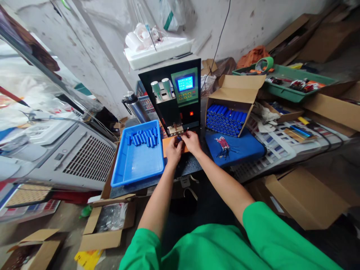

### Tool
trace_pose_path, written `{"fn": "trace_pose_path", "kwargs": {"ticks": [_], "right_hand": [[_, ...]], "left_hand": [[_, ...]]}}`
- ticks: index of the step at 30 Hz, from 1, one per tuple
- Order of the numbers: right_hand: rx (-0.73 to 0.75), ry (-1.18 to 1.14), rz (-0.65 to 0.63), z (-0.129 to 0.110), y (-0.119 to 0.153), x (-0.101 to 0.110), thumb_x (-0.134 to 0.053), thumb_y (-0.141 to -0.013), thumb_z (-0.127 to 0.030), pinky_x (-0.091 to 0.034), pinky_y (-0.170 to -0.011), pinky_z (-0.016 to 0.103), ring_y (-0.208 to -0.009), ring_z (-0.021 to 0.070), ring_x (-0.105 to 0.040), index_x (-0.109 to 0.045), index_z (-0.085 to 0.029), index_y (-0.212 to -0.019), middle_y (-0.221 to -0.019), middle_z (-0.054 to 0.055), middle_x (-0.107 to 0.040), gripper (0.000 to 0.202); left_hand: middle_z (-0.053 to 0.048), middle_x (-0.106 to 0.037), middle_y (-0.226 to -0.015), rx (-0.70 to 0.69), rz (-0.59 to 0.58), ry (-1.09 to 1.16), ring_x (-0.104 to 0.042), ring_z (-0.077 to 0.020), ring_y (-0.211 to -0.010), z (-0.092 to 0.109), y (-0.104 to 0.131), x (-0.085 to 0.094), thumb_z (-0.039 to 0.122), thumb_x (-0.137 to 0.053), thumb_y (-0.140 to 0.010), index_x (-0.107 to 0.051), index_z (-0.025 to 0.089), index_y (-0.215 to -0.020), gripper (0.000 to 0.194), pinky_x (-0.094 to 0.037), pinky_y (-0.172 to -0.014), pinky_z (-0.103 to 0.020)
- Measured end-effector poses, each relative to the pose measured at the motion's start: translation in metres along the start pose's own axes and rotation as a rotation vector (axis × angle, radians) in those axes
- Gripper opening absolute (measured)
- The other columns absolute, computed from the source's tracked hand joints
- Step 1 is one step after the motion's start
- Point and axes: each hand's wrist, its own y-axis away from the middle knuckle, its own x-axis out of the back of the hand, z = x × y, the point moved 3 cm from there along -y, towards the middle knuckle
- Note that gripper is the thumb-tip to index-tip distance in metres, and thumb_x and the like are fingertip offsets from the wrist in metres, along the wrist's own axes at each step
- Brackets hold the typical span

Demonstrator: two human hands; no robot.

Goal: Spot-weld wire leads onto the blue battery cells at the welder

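My two hands meet at the electrodes of a black spot welder with a lit blue screen. A blue battery cell, mostly covered by fingers, is between them over an orange block. My left hand is closed around the cell from the left. My right hand is pinched just right of the cell; a small pale tip shows above its fingers, too small to name. To the left, several blue cells lie at the back of a blue tray. Red and black wire leads lie to the right.
An open cardboard box of stacked blue cells stands on a blue surface at right. Behind the tray is a steel flask. A green tray holds tape and wires. White foam sits atop the welder.
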Motion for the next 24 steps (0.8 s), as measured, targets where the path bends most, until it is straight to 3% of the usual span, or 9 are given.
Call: {"fn": "trace_pose_path", "kwargs": {"ticks": [24], "right_hand": [[-0.005, 0.019, 0.013, 0.0002, -0.0004, -0.0006, -0.06, -0.082, -0.038, -0.045, -0.067, 0.029, -0.073, 0.0198, -0.061, -0.06, -0.02, -0.072, -0.075, 0.004, -0.068, 0.021]], "left_hand": [[-0.002, -0.07, -0.087, -0.007, -0.015, 0.017, -0.064, -0.0157, -0.073, -0.008, -0.0028, -0.0031, 0.034, -0.062, -0.089, -0.067, 0.021, -0.105, 0.021, -0.049, -0.071, -0.027]]}}
